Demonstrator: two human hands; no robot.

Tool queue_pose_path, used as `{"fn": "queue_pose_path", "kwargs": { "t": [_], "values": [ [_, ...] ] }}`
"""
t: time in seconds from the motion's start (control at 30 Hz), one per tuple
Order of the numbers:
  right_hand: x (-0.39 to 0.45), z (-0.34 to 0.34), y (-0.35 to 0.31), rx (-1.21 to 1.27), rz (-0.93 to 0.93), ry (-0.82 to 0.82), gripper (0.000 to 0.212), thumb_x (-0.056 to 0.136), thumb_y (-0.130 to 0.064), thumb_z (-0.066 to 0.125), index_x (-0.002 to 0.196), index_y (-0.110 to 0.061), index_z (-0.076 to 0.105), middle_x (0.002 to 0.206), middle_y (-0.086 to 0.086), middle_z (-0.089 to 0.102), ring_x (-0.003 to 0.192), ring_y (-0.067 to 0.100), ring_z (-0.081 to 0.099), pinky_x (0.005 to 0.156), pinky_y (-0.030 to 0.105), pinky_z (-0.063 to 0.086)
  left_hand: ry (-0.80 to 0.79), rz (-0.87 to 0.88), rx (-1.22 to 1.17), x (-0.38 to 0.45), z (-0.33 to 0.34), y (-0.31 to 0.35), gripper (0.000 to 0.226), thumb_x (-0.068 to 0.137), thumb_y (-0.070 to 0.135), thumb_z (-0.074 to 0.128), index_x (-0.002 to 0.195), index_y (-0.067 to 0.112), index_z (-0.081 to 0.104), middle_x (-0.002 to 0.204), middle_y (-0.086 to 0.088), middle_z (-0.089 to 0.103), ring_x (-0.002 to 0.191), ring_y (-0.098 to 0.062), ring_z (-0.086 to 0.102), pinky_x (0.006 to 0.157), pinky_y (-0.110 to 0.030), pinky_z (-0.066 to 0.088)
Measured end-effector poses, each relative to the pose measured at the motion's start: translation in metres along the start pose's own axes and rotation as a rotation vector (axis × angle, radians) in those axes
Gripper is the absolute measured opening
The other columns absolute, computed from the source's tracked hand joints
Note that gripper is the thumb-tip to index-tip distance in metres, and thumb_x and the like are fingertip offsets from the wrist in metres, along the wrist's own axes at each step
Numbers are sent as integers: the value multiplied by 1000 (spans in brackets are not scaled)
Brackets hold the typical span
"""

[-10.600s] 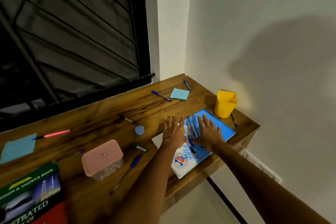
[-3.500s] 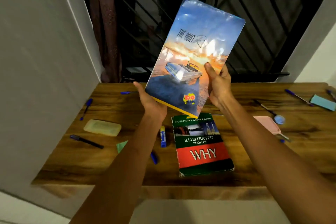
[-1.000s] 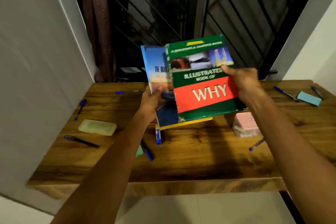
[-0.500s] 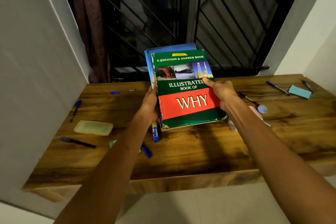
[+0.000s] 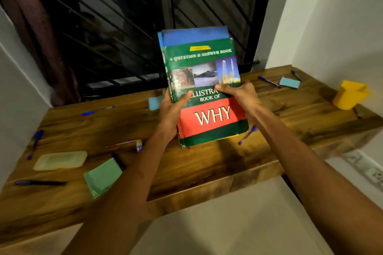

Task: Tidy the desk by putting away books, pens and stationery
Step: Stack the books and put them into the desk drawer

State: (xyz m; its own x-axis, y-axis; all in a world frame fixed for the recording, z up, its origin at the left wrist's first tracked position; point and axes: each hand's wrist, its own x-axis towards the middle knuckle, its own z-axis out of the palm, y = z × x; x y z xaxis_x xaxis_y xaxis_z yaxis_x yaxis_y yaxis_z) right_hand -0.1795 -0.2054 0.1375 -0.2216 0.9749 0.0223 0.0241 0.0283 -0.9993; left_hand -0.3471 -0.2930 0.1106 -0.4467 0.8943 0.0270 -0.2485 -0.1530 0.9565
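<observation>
Both hands gripped the stacked books: left hand (image 5: pixel 172 109) at 9 o'clock on the green book (image 5: pixel 207 93), right hand (image 5: pixel 240 95) at 3, long axis running 12-to-6, bottom edge just above the bench (image 5: pixel 186 163).

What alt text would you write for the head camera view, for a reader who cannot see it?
Both hands, left hand and right hand, hold a green and red book stacked on a blue book, upright above a wooden desk. Pens, sticky notes and a yellow cup lie scattered around.
</observation>
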Motion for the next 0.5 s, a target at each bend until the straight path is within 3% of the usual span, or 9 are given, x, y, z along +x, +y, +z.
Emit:
{"fn": "queue_pose_path", "kwargs": {
  "t": [0.13, 0.2, 0.27, 0.37, 0.5],
  "values": [
    [2, -68, 11, 93, 62, -18, 32, 66, -9, 83, 95, -7, 69, 77, 4, 76, 69, 21, 72, 71, 36, 59, -108, 190, 174, -2, 63, -8, 33, 80, 8, 72, 99, 30, 57, 98, 0, 70, 93, -24, 69, 83, -41, 57],
    [4, -105, 12, 119, 27, 42, 34, 68, -3, 80, 99, -6, 65, 74, 0, 75, 64, 16, 72, 62, 29, 58, -134, 227, 210, 0, 100, -20, 36, 78, 6, 73, 100, 29, 55, 98, 1, 69, 93, -23, 68, 84, -38, 56],
    [9, -141, 13, 102, -17, 93, 40, 68, 1, 79, 104, -4, 63, 72, -3, 74, 62, 12, 71, 57, 24, 56, -133, 213, 200, 5, 136, -37, 36, 78, 5, 73, 103, 24, 55, 98, -2, 69, 90, -25, 69, 80, -38, 57],
    [27, -202, 19, 42, -69, 119, 42, 65, 0, 81, 100, -9, 61, 81, -2, 73, 67, 13, 71, 65, 28, 58, -117, 154, 119, 9, 195, -70, 34, 80, 4, 72, 103, 21, 54, 93, 3, 68, 77, -14, 70, 69, -31, 59],
    [50, -277, 40, -42, -71, 133, 41, 63, -4, 83, 94, -19, 61, 88, 0, 73, 74, 19, 71, 73, 35, 58, -93, 111, 102, 13, 264, -121, 34, 80, 9, 72, 102, 27, 54, 100, -1, 67, 95, -29, 68, 82, -44, 56]
  ]
}}
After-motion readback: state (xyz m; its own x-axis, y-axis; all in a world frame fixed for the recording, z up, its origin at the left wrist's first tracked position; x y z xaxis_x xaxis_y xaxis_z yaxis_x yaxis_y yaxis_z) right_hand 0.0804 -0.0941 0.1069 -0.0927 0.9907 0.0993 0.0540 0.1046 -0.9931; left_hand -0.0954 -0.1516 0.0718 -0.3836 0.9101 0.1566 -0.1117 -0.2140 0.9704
